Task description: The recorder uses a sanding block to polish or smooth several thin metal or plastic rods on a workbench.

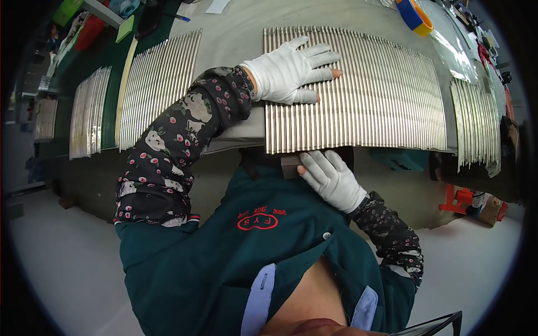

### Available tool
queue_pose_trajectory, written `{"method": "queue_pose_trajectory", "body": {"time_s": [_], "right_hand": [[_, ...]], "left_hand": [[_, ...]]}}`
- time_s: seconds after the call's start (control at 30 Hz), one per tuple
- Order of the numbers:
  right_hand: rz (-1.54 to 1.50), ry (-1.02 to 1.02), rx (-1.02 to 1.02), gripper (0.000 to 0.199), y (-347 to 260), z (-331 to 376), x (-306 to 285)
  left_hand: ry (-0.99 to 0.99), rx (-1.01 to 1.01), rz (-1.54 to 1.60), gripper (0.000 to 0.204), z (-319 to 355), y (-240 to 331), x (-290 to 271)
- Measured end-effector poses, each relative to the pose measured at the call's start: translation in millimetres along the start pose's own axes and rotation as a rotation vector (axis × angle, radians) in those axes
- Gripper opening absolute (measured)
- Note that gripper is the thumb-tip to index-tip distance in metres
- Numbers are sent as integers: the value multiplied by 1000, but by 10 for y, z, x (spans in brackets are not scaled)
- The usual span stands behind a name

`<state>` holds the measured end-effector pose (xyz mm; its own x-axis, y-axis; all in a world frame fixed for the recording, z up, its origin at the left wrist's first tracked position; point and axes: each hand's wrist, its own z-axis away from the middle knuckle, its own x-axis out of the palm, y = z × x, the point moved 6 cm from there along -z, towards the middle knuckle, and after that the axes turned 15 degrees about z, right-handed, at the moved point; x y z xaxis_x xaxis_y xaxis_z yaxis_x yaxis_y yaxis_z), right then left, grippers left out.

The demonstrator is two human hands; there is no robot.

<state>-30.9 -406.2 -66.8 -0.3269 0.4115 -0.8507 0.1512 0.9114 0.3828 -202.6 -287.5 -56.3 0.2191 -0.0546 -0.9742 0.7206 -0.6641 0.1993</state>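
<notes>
A wide row of thin silvery metal rods (386, 89) lies side by side on the pale-covered table in front of me. My left hand (291, 71), in a white glove with bare thumb and finger tips, rests flat across the left part of the row, fingers spread. At the near edge of the table, my right hand (336, 182), gloved the same way, grips a dark brown block (290, 168) just below the rods' near ends. Whether the block touches those ends I cannot tell. The right fingers are partly hidden under the table edge.
More rods (159, 84) lie to the left beside a pale yellow strip (126, 92), with another bunch (89, 112) farther left. A separate rod group (476, 123) is at the right. A blue and yellow tape roll (414, 17) sits far right; a red stool (457, 199) stands below.
</notes>
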Motion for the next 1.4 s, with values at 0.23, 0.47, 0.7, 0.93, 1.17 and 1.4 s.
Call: {"method": "queue_pose_trajectory", "body": {"time_s": [0.23, 0.47, 0.7, 0.93, 1.17, 1.4], "right_hand": [[21, 67, 5, 27, -36, -287, -44], [-55, 108, 77, 19, 163, -61, -262], [-135, 252, 322, 51, 552, 125, -530], [202, 178, 907, 98, 954, 588, -642], [189, 187, 928, 101, 1154, 487, -504], [178, 169, 963, 102, 1236, 431, -385]], "left_hand": [[66, 32, -49, 70, 11, -71, -163], [22, -15, -13, 66, -102, 32, -137], [30, -72, 124, 75, -84, 275, -401], [-8, -61, 381, 76, 182, 861, -331], [0, -82, 370, 71, 207, 679, -386], [-16, -109, 365, 71, 331, 547, -368]]}}
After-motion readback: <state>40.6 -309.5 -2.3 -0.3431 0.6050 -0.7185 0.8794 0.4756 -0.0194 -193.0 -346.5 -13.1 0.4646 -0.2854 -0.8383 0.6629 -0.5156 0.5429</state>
